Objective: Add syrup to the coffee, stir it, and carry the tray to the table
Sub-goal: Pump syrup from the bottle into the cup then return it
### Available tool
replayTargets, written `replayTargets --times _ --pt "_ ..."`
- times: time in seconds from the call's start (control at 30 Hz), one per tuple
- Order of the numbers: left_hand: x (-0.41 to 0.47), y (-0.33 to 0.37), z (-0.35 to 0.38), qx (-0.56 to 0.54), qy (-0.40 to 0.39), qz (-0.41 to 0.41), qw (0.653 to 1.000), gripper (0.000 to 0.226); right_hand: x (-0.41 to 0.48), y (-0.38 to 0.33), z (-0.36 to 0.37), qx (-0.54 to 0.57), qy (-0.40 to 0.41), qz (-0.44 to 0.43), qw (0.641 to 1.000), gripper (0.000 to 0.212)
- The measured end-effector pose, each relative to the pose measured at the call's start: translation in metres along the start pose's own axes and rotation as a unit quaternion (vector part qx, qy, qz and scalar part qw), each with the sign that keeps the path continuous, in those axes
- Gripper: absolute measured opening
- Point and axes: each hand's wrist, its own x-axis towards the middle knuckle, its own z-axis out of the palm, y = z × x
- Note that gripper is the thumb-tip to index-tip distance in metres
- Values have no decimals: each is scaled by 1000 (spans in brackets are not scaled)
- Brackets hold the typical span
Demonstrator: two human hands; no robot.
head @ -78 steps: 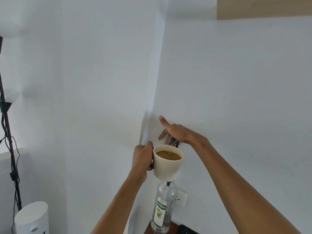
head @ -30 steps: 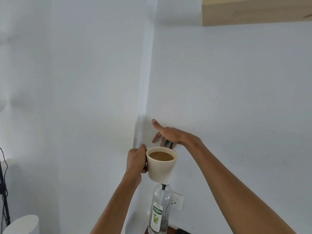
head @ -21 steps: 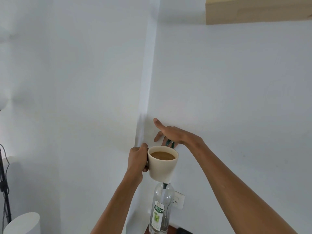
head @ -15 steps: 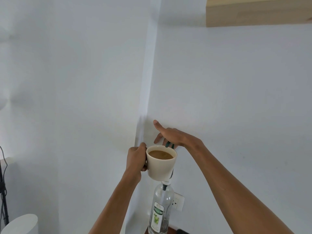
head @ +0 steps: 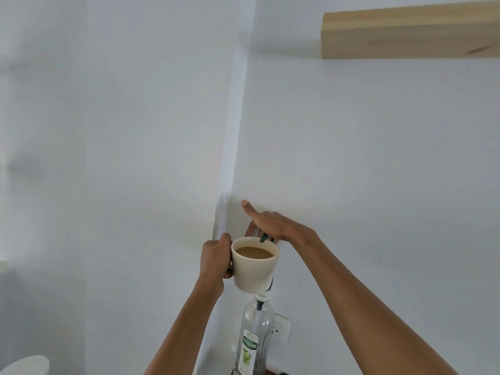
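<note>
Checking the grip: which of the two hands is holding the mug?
The left hand grips the mug by its handle side; the right hand presses the bottle's pump instead.

Setting: domestic interior, most likely a home coffee corner. Evidence: plain white painted walls [head: 135, 158] meeting at an inside corner; pale wooden shelf [head: 411, 33] fixed high on the right-hand wall; white wall socket [head: 281, 330] low on that wall, just behind a clear glass syrup bottle [head: 253, 336] with a green-and-white label; cream ceramic mug [head: 254, 269] of milky coffee held above the bottle; rounded white object [head: 24, 365] at the near left edge, unidentifiable.
</note>
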Motion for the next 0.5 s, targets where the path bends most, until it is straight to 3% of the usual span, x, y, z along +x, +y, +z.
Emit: replayTargets --times 0.5 --pt "-4 -4 2 18 0 -10 1000 33 -8 3 -7 63 52 -36 996 100"
